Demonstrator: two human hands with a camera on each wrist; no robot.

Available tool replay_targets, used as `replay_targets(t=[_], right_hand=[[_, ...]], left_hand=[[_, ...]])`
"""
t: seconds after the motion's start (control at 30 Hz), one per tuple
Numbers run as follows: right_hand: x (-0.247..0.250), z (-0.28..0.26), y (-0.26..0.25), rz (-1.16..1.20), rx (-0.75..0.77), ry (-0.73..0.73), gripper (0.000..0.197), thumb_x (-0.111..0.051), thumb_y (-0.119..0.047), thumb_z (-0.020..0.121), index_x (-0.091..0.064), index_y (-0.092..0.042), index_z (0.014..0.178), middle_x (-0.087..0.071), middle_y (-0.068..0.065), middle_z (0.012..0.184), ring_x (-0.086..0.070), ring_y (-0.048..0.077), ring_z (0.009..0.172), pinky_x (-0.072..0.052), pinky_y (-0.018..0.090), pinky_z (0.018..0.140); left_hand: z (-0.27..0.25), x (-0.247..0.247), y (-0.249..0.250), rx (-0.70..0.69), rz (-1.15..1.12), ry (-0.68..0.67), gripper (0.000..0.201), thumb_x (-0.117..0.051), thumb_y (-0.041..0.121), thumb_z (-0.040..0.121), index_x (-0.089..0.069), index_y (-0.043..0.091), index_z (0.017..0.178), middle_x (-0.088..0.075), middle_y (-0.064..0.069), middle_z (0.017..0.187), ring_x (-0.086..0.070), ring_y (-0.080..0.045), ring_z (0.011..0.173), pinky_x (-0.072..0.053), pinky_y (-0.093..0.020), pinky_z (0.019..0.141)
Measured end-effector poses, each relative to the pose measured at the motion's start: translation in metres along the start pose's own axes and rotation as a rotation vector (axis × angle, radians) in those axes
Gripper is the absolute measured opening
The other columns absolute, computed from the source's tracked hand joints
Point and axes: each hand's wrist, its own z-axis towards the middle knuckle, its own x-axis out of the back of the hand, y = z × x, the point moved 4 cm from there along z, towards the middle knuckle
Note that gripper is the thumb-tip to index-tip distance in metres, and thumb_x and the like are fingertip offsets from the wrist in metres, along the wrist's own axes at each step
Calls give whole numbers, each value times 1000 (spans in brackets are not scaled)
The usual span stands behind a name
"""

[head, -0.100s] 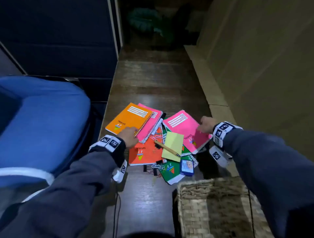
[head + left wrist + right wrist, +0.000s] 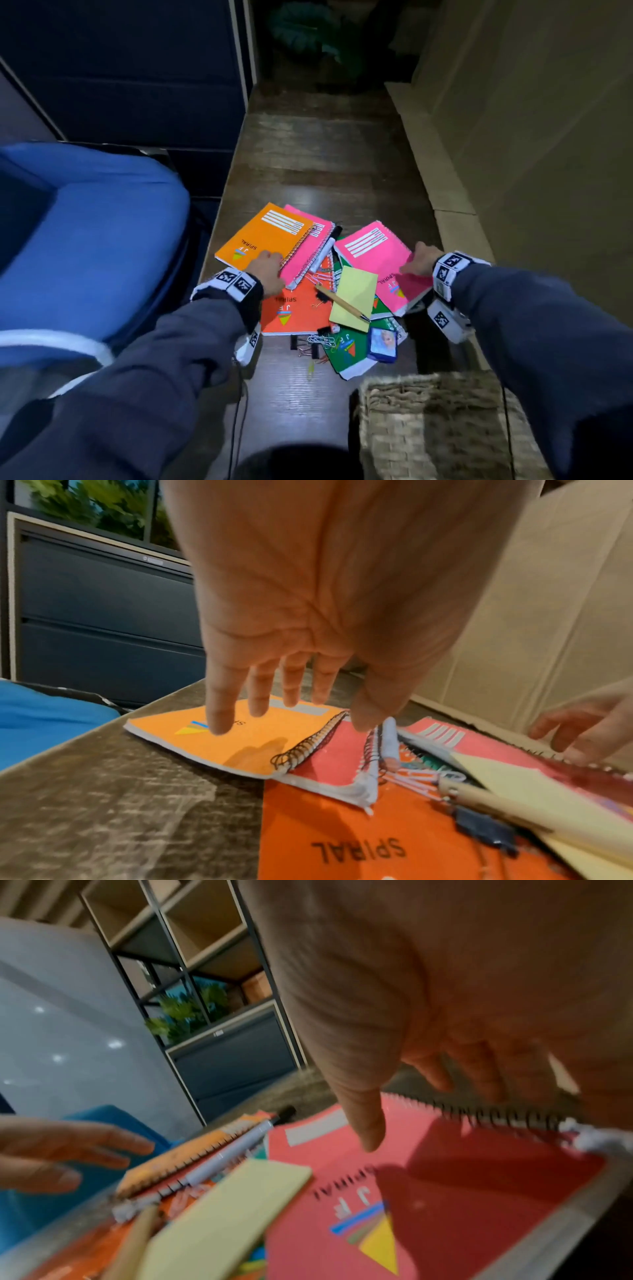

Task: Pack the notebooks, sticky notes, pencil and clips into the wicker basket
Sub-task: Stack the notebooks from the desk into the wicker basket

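Observation:
Several spiral notebooks lie in a loose pile on the wooden table (image 2: 325, 154). My left hand (image 2: 269, 270) (image 2: 291, 718) hovers open, fingers straight, just above the near corner of the orange notebook (image 2: 263, 236) (image 2: 240, 739). My right hand (image 2: 419, 260) (image 2: 400, 1110) is at the right pink notebook (image 2: 373, 253) (image 2: 445, 1191), fingers curled over its spiral edge, thumb over the cover. A yellow sticky pad (image 2: 354, 291) and a wooden pencil (image 2: 342, 303) lie mid-pile. Clips (image 2: 320, 341) are scattered at the front. The wicker basket (image 2: 400, 382) stands near right.
A second pink notebook (image 2: 305, 253), a red-orange one (image 2: 291, 311) and a green one (image 2: 346, 356) lie in the pile, with a marker (image 2: 329, 241) and a small blue box (image 2: 383, 344). A blue chair (image 2: 85, 240) is at the left, a beige wall at the right.

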Motion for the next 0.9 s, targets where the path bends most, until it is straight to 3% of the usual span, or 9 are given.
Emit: replay_targets(t=[0.1,0.23,0.33,0.43,0.5,0.57,0.67,0.8,0.9], right_hand=[[-16,19,1,15,-37,-62,90,-76,-44,71,-30,-6,137,-50,18,135,-53,34,122,-47,41,99],[-14,32,5,-6,-53,-57,98,-81,-47,65,-31,-3,137,-50,17,135,-52,32,123,-47,36,95],[-6,36,10,-53,-7,-74,66,-78,-42,71,-55,-4,119,-64,16,117,-63,29,106,-49,28,75],[7,29,16,42,31,-104,29,-74,-28,79,-58,-6,88,-61,11,76,-59,24,61,-43,22,38],[20,20,17,186,56,-107,20,-70,-16,82,-55,-5,78,-58,13,70,-55,23,53,-48,27,42],[42,1,15,263,113,-66,16,-66,-10,84,-54,-5,76,-62,20,80,-60,30,61,-55,39,53],[87,-44,7,209,232,39,11,-60,-7,88,-58,2,94,-62,20,89,-68,38,73,-59,46,57],[148,-122,6,-60,330,206,13,-52,-7,86,-61,-2,93,-66,16,86,-66,33,72,-53,33,54],[178,-195,19,-269,447,310,11,-52,-6,87,-55,-15,83,-58,3,72,-57,27,70,-37,28,53]], left_hand=[[22,-1,1,56,77,2,54,-55,19,88,-37,3,136,-32,-19,146,-42,-37,130,-41,-43,106],[45,4,6,117,190,29,49,-51,25,92,-38,2,134,-37,-19,142,-38,-37,132,-34,-44,110],[57,0,8,188,215,-15,52,-49,32,93,-37,3,135,-37,-18,142,-40,-37,130,-35,-45,109],[66,-4,9,241,249,-28,56,-50,37,92,-38,2,133,-39,-17,138,-47,-36,125,-42,-45,104],[68,-7,11,269,265,-35,55,-53,32,92,-36,2,134,-38,-16,139,-44,-34,128,-41,-45,106],[70,-9,15,283,258,-51,54,-58,20,90,-35,0,135,-39,-18,138,-43,-36,129,-40,-46,105],[72,-6,15,262,293,-42,46,-54,6,90,-40,-4,132,-48,-24,133,-49,-41,124,-44,-47,97],[61,25,8,153,278,109,27,-43,-1,94,-59,-11,113,-62,-29,118,-60,-42,110,-48,-46,92],[35,67,3,182,137,397,24,-46,-4,91,-61,-18,104,-63,-39,105,-61,-51,102,-49,-52,86]])
